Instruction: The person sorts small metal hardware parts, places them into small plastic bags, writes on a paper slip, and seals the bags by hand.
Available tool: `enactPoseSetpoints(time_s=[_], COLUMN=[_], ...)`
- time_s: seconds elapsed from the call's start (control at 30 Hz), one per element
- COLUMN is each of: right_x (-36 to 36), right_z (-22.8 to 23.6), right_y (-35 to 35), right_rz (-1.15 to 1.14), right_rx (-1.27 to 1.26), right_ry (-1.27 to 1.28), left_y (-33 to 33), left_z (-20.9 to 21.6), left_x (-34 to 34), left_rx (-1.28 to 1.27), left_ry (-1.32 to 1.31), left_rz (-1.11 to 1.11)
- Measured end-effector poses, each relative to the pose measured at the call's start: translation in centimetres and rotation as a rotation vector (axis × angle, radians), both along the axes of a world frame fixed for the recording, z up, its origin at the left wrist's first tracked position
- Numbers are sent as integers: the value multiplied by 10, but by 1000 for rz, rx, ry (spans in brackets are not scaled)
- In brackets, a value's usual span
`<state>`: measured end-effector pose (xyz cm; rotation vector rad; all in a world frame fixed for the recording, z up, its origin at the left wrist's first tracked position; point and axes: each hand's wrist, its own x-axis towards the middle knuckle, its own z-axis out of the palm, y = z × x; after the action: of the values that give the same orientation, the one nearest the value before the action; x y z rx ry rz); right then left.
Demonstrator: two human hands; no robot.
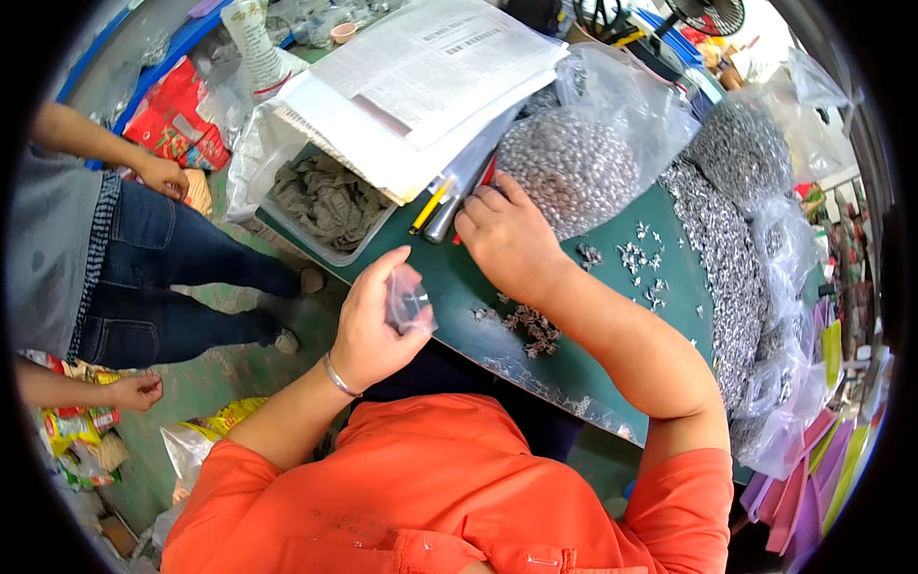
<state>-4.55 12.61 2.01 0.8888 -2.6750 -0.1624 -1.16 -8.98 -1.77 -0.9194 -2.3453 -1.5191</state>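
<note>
My left hand [368, 325], a metal bangle at its wrist, is curled round a small clear plastic bag [409, 304] just off the table's near edge. Over the table, my right hand [507, 234] has its fingers bent over a slim red pen-like tool [491, 170]; the palm hides much of it. Left of those fingers lie a silver metal rod [442, 226] and a yellow pen-shaped tool [432, 205]. A large clear bag of small shiny metal parts [569, 167] stands just beyond my right hand. Small loose metal pieces [535, 330] lie under my right forearm.
A clear tub of grey cloth-like material [330, 206] sits left, partly under stacked papers [440, 77]. More loose pieces [641, 256] dot the green table [612, 373]. Heaped metal parts [717, 268] line the right side. Another person [143, 239] stands at left; a fan [708, 14] is far back.
</note>
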Motion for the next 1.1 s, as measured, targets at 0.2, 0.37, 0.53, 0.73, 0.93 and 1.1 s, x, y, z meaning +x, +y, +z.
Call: enactPoseSetpoints(time_s=[0.2, 0.37, 0.53, 0.73, 0.93, 1.1], right_x=[2, 2, 3, 12, -10, -21], right_z=[5, 7, 21, 90, 98, 92], right_y=[16, 22, 33, 74, 102, 113], right_rz=[-28, 8, 105, -271, -570, -378], right_rx=[188, 165, 256, -374, -709, -636], right_ry=[16, 13, 16, 748, 201, 401], left_y=[23, 33, 34, 61, 98, 115], left_z=[7, 3, 6, 12, 21, 19], left_x=[-24, -36, -39, -31, -48, -75], left_rx=[-140, -236, -197, -119, -320, -308], left_ry=[91, 132, 171, -22, -33, 182], left_rz=[28, 78, 95, -22, -75, -35])
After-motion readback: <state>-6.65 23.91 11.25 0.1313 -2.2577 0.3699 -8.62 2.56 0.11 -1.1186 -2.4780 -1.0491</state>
